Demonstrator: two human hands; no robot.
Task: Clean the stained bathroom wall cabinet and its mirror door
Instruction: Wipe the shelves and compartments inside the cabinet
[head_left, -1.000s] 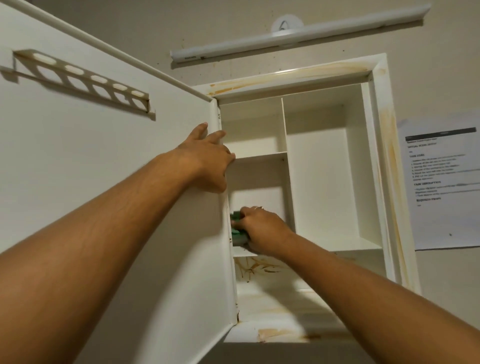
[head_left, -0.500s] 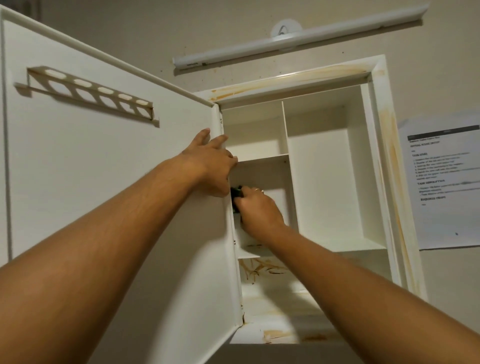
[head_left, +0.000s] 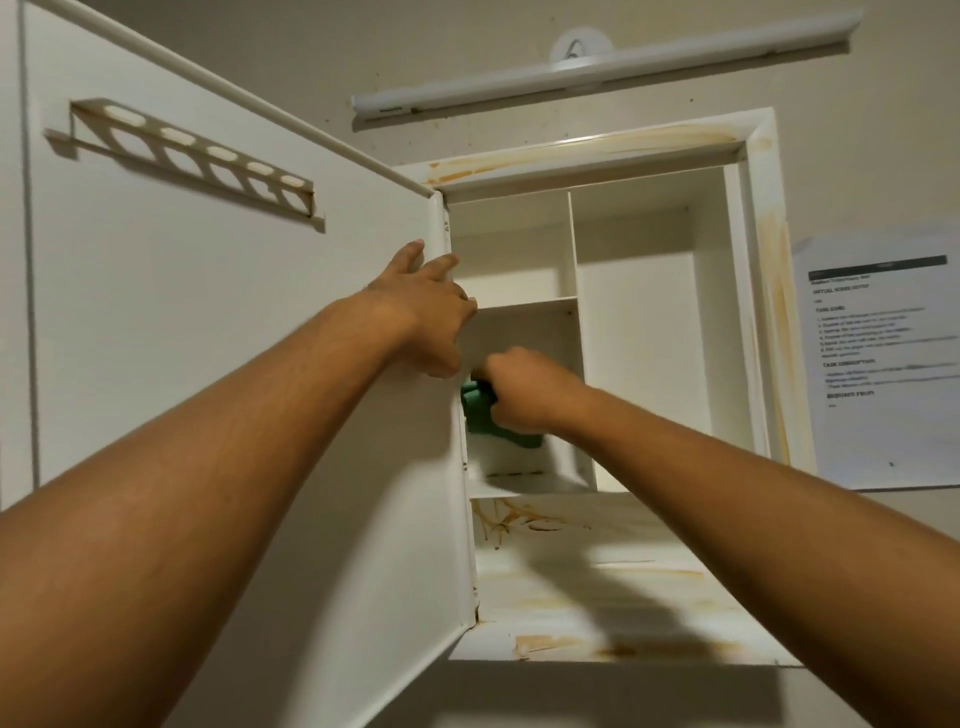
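Cabinet position: white wall cabinet (head_left: 763, 218), its frame streaked orange-brown, sits from centre toward 2 o'clock on a beige wall (head_left: 234, 47). Its white cabinet door (head_left: 208, 322) stands swung open, filling the view from 8 to 11 o'clock. The mirror face is turned away and not visible.

Hands: apart, but close to each other.
- Left hand (head_left: 421, 317) is at the hinged edge of the door, thumb on the inner face and fingers hooked round the edge.
- Right hand (head_left: 524, 389) is inside the middle left compartment, clamped on a green wiping pad (head_left: 480, 413). Cloth or sponge: cannot tell. The pad is against the compartment's left wall, just beside the door edge.

Obstructions: the right hand hides most of the pad. The left hand and the door edge cover the compartment's left rim. A vertical divider (head_left: 571, 249) closes the compartment at its 3 o'clock side.

Stains: brown lines at the compartment's base, and heavier streaks on the bottom shelf (head_left: 571, 582) at 6 o'clock.

Surroundings:
- Slotted white rack (head_left: 197, 156) on the door's inner face, at 10 o'clock.
- Long white tube lamp (head_left: 597, 62) above the cabinet, at 12 to 1 o'clock.
- Printed paper sheet (head_left: 883, 364) on the wall at 3 o'clock; text too blurred to read.
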